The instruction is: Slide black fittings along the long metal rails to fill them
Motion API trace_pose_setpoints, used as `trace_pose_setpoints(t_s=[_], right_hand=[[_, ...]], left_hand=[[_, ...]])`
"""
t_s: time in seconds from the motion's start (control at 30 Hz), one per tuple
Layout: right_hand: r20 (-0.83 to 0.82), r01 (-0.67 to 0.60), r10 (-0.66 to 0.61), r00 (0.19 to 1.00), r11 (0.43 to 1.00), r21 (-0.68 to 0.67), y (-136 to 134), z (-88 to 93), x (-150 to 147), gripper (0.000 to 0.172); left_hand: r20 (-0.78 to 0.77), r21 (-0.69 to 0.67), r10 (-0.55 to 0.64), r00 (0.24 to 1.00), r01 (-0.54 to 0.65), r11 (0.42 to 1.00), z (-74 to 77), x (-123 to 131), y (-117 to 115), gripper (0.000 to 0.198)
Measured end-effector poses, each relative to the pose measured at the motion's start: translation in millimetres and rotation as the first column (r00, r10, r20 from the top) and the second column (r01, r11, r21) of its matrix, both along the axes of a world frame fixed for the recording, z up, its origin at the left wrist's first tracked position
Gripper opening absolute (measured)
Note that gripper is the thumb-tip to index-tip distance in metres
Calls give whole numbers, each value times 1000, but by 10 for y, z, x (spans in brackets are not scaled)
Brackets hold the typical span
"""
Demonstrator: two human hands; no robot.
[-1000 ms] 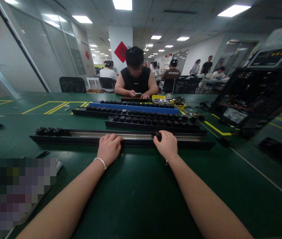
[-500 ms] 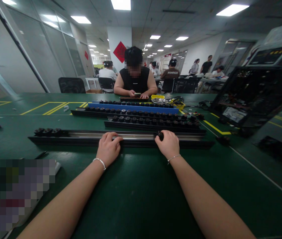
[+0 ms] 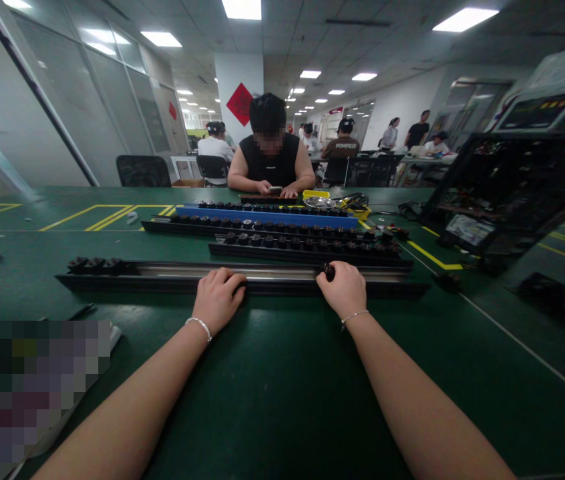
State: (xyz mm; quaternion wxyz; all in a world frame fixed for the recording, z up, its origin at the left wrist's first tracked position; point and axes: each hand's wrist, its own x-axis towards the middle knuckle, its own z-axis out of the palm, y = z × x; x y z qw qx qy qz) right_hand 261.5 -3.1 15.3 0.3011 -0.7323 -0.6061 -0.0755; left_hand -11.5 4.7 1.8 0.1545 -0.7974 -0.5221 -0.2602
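Note:
A long black rail point(image 3: 277, 288) with a shiny metal strip along its channel lies crosswise in front of me. Several round black knob-like parts point(image 3: 93, 265) sit at its left end. My left hand point(image 3: 218, 297) is closed over the middle of the rail, fingers on the far side and thumb on the near one. Farther right, my right hand point(image 3: 345, 288) pinches a small round black part point(image 3: 329, 271) at the channel. Its lower side is hidden by my fingers, so I cannot tell how it sits on the metal strip.
Beyond lie a shorter black rail point(image 3: 307, 251), a longer black rail point(image 3: 187, 228) and a blue rail point(image 3: 267, 215), all carrying round black parts. An open black computer case point(image 3: 502, 200) stands at right. Across the green table point(image 3: 262, 387) sits a person point(image 3: 270, 160) with a phone.
My right hand has slid slightly to the right along the rail with the small black part. My left hand stays at the same spot, its thumb drawn a little inward.

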Motion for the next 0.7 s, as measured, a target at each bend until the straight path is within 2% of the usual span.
trace_pose_setpoints(t_s=[0.7], right_hand=[[7, 76, -76, 997, 997, -4, -4, 6, 127, 27]], left_hand=[[-11, 4, 24, 1000, -24, 1000, -30, -19, 38, 20]])
